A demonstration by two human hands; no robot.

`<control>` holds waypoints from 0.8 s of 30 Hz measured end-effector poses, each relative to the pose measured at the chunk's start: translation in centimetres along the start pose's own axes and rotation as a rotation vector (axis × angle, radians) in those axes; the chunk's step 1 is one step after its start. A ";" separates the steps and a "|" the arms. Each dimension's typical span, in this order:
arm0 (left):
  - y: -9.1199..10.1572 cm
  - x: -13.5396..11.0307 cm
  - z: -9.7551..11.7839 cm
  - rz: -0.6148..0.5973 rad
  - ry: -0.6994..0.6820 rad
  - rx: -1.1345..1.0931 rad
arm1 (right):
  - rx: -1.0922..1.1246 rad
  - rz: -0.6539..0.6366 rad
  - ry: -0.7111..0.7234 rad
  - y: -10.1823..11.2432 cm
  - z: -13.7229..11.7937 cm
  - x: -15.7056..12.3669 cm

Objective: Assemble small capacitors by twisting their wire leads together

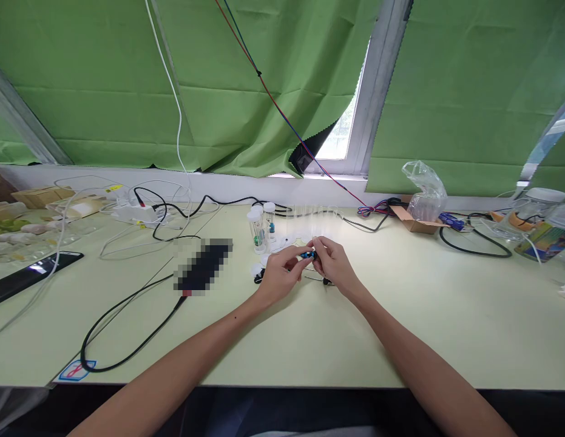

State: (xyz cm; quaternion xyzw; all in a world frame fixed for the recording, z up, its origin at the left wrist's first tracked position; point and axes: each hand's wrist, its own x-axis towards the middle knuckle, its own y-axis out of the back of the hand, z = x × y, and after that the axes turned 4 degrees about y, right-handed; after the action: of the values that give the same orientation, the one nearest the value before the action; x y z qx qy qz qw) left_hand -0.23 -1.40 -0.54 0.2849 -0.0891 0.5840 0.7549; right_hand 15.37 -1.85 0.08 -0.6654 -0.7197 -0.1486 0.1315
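Over the middle of the table, my left hand (280, 271) and my right hand (334, 262) meet fingertip to fingertip. Both are closed on one small blue-and-black piece (306, 255), too small and too covered by fingers to name. Just behind my left hand stand clear tubes with white caps (258, 235), with small green and blue things inside. A row of clear, uncapped-looking tubes (315, 224) stands behind the fingers. A small black part (258, 277) lies left of my left hand, and another black part (326, 281) sits below my right fingers.
A black cable (122, 297) loops across the table (437, 321) to a pixelated dark device (204, 266). A phone (36, 276) lies at far left near a white power strip (134, 212). An open cardboard box (414, 223) and jars (548, 233) are at right.
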 end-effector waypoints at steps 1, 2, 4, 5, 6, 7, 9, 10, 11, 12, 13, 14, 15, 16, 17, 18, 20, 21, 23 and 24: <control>0.0 0.0 0.0 0.001 0.034 -0.026 | -0.007 0.005 0.012 0.0 0.0 0.0; 0.1 0.1 0.0 0.004 0.072 -0.057 | -0.011 0.009 0.026 0.0 0.0 0.0; 0.2 0.3 0.0 0.016 0.144 -0.126 | -0.020 0.012 0.060 0.0 0.0 0.0; 0.2 0.3 0.0 0.025 0.175 -0.157 | -0.025 0.010 0.076 0.0 -0.1 0.0; 0.3 0.4 0.0 0.033 0.198 -0.185 | -0.032 0.006 0.091 0.0 -0.1 0.0; 0.3 0.4 0.0 0.040 0.214 -0.208 | -0.038 0.000 0.103 0.1 -0.1 -0.1; 0.3 0.5 0.1 0.040 0.231 -0.236 | -0.045 -0.010 0.115 0.1 -0.1 -0.1; 0.3 0.5 0.1 0.036 0.234 -0.243 | -0.044 -0.014 0.117 0.1 -0.1 -0.1; 0.3 0.5 0.1 0.030 0.235 -0.246 | -0.043 -0.017 0.117 0.1 0.0 -0.1; 0.3 0.5 0.1 0.023 0.234 -0.246 | -0.041 -0.020 0.117 0.1 -0.1 -0.1; 0.2 0.5 0.1 0.013 0.235 -0.243 | -0.037 -0.022 0.117 0.0 -0.1 -0.1; 0.2 0.5 0.1 0.004 0.235 -0.239 | -0.032 -0.023 0.115 0.0 -0.1 -0.1; 0.2 0.5 0.1 -0.003 0.235 -0.235 | -0.026 -0.025 0.113 0.0 -0.2 -0.2; 0.2 0.4 0.1 -0.010 0.236 -0.234 | -0.021 -0.027 0.108 -0.1 -0.2 -0.2; 0.2 0.4 0.1 -0.018 0.235 -0.232 | -0.019 -0.027 0.103 -0.1 -0.3 -0.2; 0.2 0.4 0.1 -0.026 0.233 -0.231 | -0.018 -0.028 0.098 -0.1 -0.3 -0.2; 0.2 0.3 0.1 -0.039 0.230 -0.232 | -0.022 -0.028 0.089 0.0 -0.3 -0.2; 0.2 0.3 0.1 -0.045 0.229 -0.234 | -0.024 -0.028 0.082 0.0 -0.3 -0.2; 0.2 0.3 0.1 -0.053 0.228 -0.240 | -0.021 -0.026 0.063 0.0 -0.3 -0.2; 0.2 0.3 0.1 -0.057 0.227 -0.243 | -0.016 -0.025 0.053 0.0 -0.3 -0.2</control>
State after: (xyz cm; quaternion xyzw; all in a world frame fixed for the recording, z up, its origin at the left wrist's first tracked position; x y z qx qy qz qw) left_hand -0.34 -1.17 -0.23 0.1264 -0.0650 0.5757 0.8052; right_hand 15.40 -2.11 0.31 -0.6531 -0.7230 -0.1736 0.1434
